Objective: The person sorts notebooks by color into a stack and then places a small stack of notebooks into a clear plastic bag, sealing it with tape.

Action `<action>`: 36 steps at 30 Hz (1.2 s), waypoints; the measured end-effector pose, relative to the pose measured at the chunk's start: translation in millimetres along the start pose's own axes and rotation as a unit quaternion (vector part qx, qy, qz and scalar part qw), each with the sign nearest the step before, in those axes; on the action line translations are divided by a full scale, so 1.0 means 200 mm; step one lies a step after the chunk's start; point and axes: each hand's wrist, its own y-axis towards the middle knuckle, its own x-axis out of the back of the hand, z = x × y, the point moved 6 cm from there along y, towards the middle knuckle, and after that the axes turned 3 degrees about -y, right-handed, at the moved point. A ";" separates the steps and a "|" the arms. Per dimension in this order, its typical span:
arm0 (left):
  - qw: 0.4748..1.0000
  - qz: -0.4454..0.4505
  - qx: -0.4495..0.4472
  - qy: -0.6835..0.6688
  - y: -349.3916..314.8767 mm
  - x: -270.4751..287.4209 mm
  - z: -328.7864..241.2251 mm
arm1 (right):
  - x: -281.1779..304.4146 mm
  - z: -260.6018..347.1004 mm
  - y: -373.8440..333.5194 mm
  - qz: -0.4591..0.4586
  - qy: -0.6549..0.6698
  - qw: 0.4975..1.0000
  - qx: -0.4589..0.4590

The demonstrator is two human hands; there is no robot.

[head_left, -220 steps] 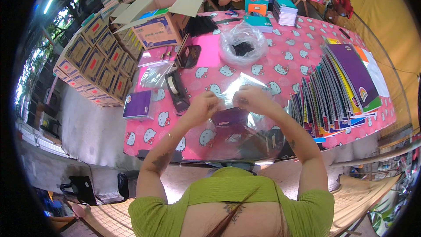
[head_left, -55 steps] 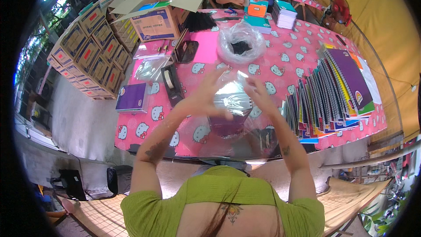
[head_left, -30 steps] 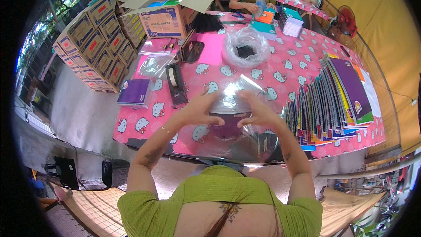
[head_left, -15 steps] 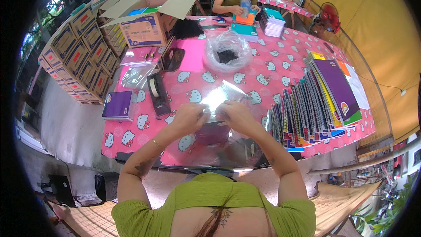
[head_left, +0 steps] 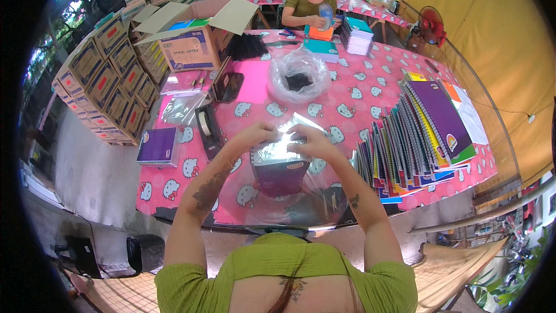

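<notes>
A purple notebook [head_left: 278, 175] lies in front of me, partly covered by a shiny clear plastic bag [head_left: 277, 152] that catches the light. At the far end of the notebook, my left hand [head_left: 263, 134] has its fingers closed on the plastic. My right hand [head_left: 308, 141] is curled over the bag just to its right, thumb and fingers gripping the film. The fingertips of both hands almost meet and are partly lost in the glare. To the left of my left forearm stands a black tape dispenser [head_left: 209, 132] with a roll of tape.
A purple notebook pack [head_left: 158, 146] lies at the left. Many spiral notebooks [head_left: 405, 139] lean in a row at the right. Beyond my hands sits a clear bag with black contents [head_left: 299, 76]. An open carton [head_left: 188, 49] is far left; a co-worker [head_left: 311, 8] handles notebooks across the table.
Both hands have moved slightly away from me, toward the far end of the notebook. More of the plastic-covered purple notebook now shows below them.
</notes>
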 end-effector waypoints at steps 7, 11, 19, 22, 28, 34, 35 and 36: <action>0.753 -0.577 -0.112 0.295 -0.47 0.50 0.36 | -0.01 0.00 -0.03 -0.045 -0.032 0.998 -0.025; 0.837 -0.541 0.044 -0.075 -0.62 0.60 0.80 | -0.03 -0.04 0.00 -0.023 0.029 0.999 -0.031; 0.679 -0.657 -0.154 -0.290 -0.56 0.33 1.05 | 0.00 -0.04 0.00 -0.048 -0.006 0.999 0.007; 0.779 -0.585 -0.116 -0.191 -0.67 0.41 1.14 | -0.04 -0.02 0.02 -0.040 -0.008 0.999 0.016; 0.840 -0.467 -0.092 0.258 -0.75 0.42 0.06 | -0.03 -0.07 0.02 -0.056 -0.020 0.998 0.034; 0.848 0.053 -0.266 0.456 -0.19 0.02 -0.58 | -0.02 -0.06 -0.01 -0.056 0.040 0.997 -0.039; 0.844 0.102 -0.236 0.470 -0.08 -0.01 -0.57 | -0.02 -0.06 -0.02 -0.058 0.051 0.996 -0.049; 0.838 0.150 -0.205 0.483 0.01 -0.03 -0.54 | -0.02 -0.04 -0.02 -0.055 0.051 0.995 -0.058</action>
